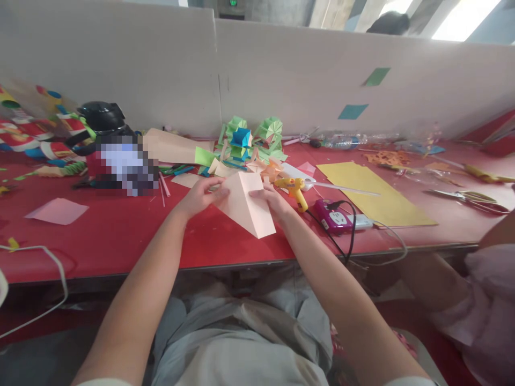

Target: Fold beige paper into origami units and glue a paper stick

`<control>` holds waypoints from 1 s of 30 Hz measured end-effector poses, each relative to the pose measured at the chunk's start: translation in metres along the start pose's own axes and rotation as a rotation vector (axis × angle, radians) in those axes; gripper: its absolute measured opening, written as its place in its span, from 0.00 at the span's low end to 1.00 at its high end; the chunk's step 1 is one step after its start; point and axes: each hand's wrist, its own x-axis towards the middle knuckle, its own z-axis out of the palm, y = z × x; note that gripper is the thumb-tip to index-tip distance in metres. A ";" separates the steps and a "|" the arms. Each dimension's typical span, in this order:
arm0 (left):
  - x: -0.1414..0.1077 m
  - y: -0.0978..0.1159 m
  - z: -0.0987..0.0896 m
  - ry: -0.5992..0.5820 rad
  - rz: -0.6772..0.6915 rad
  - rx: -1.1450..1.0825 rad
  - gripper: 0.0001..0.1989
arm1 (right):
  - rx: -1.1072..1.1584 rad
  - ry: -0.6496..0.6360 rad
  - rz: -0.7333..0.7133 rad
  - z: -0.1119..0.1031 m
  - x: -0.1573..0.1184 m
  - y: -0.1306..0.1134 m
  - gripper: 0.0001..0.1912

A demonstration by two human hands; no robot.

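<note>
A pale peach sheet of paper (247, 206), creased lengthwise, is held up over the red table between my two hands. My left hand (202, 194) pinches its left edge, thumb on the near face. On the other side, my right hand (271, 197) grips the right part with the thumb on the paper. Just right of that hand lies a yellow glue gun (293, 188) with a clear glue stick in its back. Behind the paper stand folded green paper pieces (269, 131) and a blue folded piece (242, 138), with peach folded bits around them.
A purple power strip (333, 215) with cables sits at the right near the table edge (237, 264). Beyond it are a yellow sheet (374, 193), scissors (469, 197) and a plastic bottle (341, 141). A pink square (57, 210) lies left. Another person (475, 289) sits at right.
</note>
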 end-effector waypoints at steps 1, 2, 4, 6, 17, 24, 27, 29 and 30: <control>-0.001 0.001 -0.001 -0.001 -0.031 0.012 0.21 | 0.004 0.003 0.005 0.000 0.001 0.001 0.22; -0.002 0.002 -0.003 0.007 -0.059 0.025 0.21 | 0.002 0.011 0.008 0.000 0.003 0.002 0.22; -0.004 0.001 -0.010 0.031 -0.096 0.051 0.21 | -0.038 0.025 0.006 -0.001 0.006 0.006 0.21; -0.007 -0.002 -0.019 0.040 -0.131 0.107 0.18 | -0.138 0.004 -0.011 -0.002 0.010 0.011 0.18; -0.008 -0.018 -0.021 -0.184 -0.286 0.345 0.13 | -0.787 0.051 -0.239 -0.007 0.024 0.036 0.15; -0.004 -0.019 0.000 -0.161 -0.249 0.537 0.13 | -0.965 0.086 -0.296 -0.005 0.023 0.038 0.09; -0.004 -0.020 0.000 -0.154 -0.249 0.526 0.12 | -0.972 0.079 -0.304 -0.006 0.023 0.037 0.09; -0.004 -0.020 0.000 -0.143 -0.235 0.499 0.11 | -0.965 0.065 -0.297 -0.006 0.022 0.036 0.08; -0.004 -0.021 0.001 -0.144 -0.228 0.484 0.10 | -0.963 0.053 -0.290 -0.006 0.021 0.036 0.09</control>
